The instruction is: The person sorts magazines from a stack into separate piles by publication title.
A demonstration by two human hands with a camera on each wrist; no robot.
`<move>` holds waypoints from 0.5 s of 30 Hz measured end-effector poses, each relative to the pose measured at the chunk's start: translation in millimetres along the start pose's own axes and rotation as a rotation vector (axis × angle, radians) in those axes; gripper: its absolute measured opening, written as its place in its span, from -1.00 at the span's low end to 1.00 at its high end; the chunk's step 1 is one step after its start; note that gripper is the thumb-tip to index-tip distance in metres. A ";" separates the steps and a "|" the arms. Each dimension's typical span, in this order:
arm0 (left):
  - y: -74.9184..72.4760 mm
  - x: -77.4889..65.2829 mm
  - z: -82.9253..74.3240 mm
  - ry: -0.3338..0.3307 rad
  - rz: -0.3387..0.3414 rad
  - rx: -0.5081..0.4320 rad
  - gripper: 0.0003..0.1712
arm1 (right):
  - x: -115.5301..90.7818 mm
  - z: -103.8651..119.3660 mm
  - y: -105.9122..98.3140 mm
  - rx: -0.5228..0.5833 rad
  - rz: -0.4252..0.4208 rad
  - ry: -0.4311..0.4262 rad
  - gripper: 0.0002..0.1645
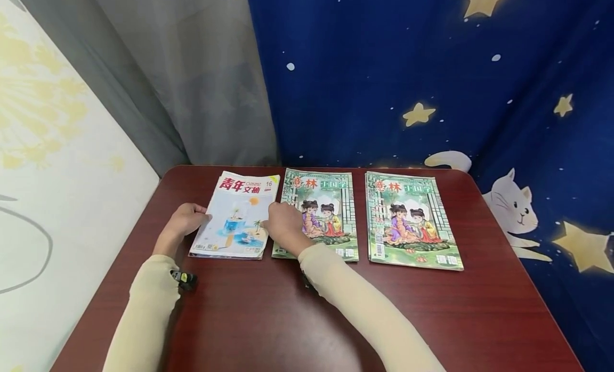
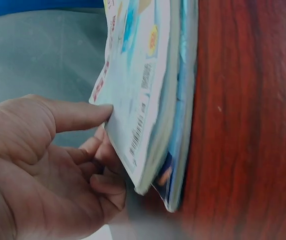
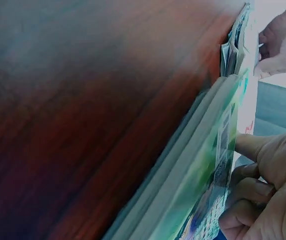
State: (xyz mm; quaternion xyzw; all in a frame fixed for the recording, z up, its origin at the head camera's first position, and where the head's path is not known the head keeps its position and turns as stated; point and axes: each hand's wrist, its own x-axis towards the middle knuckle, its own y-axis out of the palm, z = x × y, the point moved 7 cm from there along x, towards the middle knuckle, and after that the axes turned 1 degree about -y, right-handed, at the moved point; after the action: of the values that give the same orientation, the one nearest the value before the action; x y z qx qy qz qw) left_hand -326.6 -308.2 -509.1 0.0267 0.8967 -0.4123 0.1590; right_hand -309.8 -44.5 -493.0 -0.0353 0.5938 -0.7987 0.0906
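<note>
On the left of the table lies a stack of magazines, topped by a white-covered magazine [image 1: 234, 207] with red title characters and a blue sea picture. My left hand [image 1: 184, 224] pinches its left edge, thumb on the cover and fingers curled at the side, as the left wrist view shows. At the opposite edge, my right hand [image 1: 288, 225] grips it with the thumb on the cover and the other fingers curled. That hand partly covers the middle stack of green magazines [image 1: 326, 193]. Beneath the white magazine, a blue-covered one [image 2: 182, 125] shows at the edge.
Another stack of green magazines [image 1: 412, 217] lies to the right on the dark red table [image 1: 249, 318]. Behind the table hang a grey curtain [image 1: 211, 84] and a blue star-patterned curtain [image 1: 355, 84]. A pale patterned wall [image 1: 57, 201] borders the left side.
</note>
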 end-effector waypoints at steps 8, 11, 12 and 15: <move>0.1 -3.4 -6.0 -0.015 -0.016 0.073 -0.67 | -3.3 3.4 -2.2 -0.053 -0.032 -0.019 -0.63; 0.0 -4.3 -4.2 -0.030 -0.019 0.083 -0.64 | -3.3 4.4 -1.9 -0.058 -0.029 -0.042 -0.66; -0.5 -4.8 -3.5 -0.032 -0.024 0.086 -0.64 | -3.1 4.4 -1.6 -0.058 -0.028 -0.048 -0.66; -1.2 -7.5 -2.1 -0.028 -0.043 0.093 -0.61 | -2.1 3.1 -1.3 -0.042 -0.026 -0.059 -0.66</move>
State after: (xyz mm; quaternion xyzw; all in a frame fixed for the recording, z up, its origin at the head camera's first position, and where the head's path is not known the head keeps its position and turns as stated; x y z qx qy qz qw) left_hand -320.2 -306.8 -504.6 0.0091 0.8746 -0.4572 0.1615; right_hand -307.4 -46.6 -490.8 -0.0683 0.6071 -0.7857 0.0970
